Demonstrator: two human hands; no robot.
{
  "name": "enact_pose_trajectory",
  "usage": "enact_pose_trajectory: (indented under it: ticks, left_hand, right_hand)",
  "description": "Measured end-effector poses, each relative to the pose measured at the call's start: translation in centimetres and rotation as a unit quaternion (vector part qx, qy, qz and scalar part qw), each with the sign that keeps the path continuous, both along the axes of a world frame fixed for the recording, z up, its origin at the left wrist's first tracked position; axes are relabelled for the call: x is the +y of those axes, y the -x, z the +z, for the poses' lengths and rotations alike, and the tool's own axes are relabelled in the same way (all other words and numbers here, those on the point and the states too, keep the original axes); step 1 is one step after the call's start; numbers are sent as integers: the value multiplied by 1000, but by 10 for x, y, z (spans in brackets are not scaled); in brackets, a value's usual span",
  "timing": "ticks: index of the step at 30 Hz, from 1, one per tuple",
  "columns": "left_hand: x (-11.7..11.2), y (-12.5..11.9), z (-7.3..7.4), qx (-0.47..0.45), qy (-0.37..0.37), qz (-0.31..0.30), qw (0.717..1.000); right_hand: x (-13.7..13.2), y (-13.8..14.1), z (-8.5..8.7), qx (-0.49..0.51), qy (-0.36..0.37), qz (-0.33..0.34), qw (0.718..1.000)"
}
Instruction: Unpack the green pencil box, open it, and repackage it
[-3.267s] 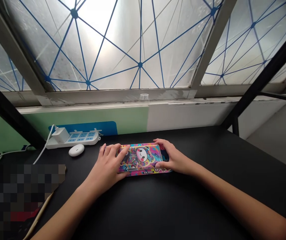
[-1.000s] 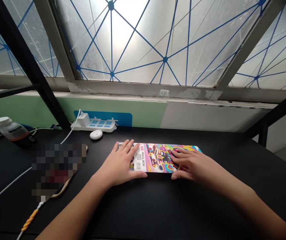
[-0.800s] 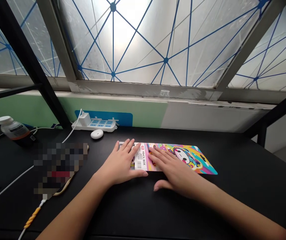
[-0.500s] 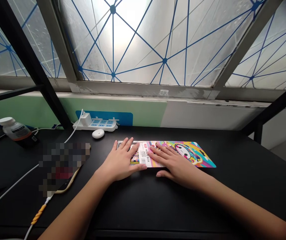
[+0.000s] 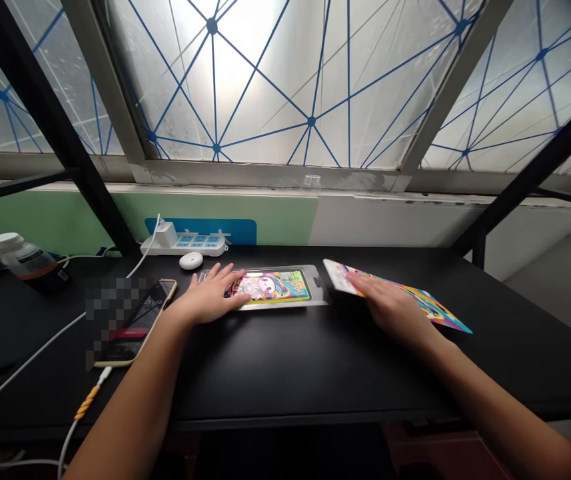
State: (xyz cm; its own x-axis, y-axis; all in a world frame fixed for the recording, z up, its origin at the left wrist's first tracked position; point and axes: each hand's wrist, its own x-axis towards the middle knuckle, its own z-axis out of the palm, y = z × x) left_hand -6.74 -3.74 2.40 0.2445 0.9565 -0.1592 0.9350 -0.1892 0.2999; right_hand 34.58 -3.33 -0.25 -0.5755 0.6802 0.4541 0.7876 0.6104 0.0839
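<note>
A clear plastic blister pack (image 5: 319, 291) lies on the black desk with a colourful cartoon pencil box (image 5: 285, 287) inside. My left hand (image 5: 211, 293) rests flat on the pack's left end, fingers spread. To the right, my right hand (image 5: 395, 308) holds a bright cardboard backing card (image 5: 440, 313) with its fingers over the printed side. The thumb is hidden from view. This card is apart from the pack and tilted, its near edge casting a shadow on the desk.
A phone (image 5: 152, 317) with a charging cable (image 5: 85, 403) lies left of my left forearm. Behind it are a white round case (image 5: 191, 261) and a power strip (image 5: 200, 245). A bottle (image 5: 28, 261) stands far left. Black metal posts (image 5: 520, 173) rise by the window.
The card has moved right with my right hand, off the pack, uncovering the pencil box. My left hand has stayed at the pack's left end. The view has shifted slightly.
</note>
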Motion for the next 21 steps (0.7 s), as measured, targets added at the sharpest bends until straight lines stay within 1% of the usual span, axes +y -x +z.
enact_pose_trajectory:
  ticks: [2,3,5,7,9,11,12,13,15,16,19,21]
  left_hand:
    - [2,6,1,-1,-6,5,1000]
    - [3,6,0,-1,-11,4,1000]
    - [5,2,-3,-1,-25,4,1000]
    - [7,-8,-6,2,-42,6,999]
    - [11,-19,-7,7,-56,4,998]
    - [16,-29,-6,18,-59,-11,998]
    - [20,-33,-5,23,-56,-21,998]
    - [23,-37,-3,28,-52,-31,998]
    - [29,-43,-1,33,-45,-45,997]
    - [31,-47,-1,34,-47,-47,997]
    - [32,-56,-7,34,-82,-24,996]
    - [31,-60,-14,36,-110,-2,993]
  right_hand:
    - [-6,6,9,23,-38,-21,999]
    - [-13,13,12,25,-49,-13,998]
    - [-36,37,17,10,-52,35,998]
    - [-68,69,18,-21,-23,97,995]
    - [-98,104,14,-59,13,140,988]
    - [-112,135,9,-106,65,182,976]
    - [-111,148,6,-119,88,190,971]
    - [-104,160,2,-121,103,191,969]
    - [-78,179,-5,-95,106,185,972]
    - [-62,186,-8,-73,97,194,973]
    - [-19,202,-15,-19,89,228,969]
    - [-7,207,-18,-8,87,236,968]
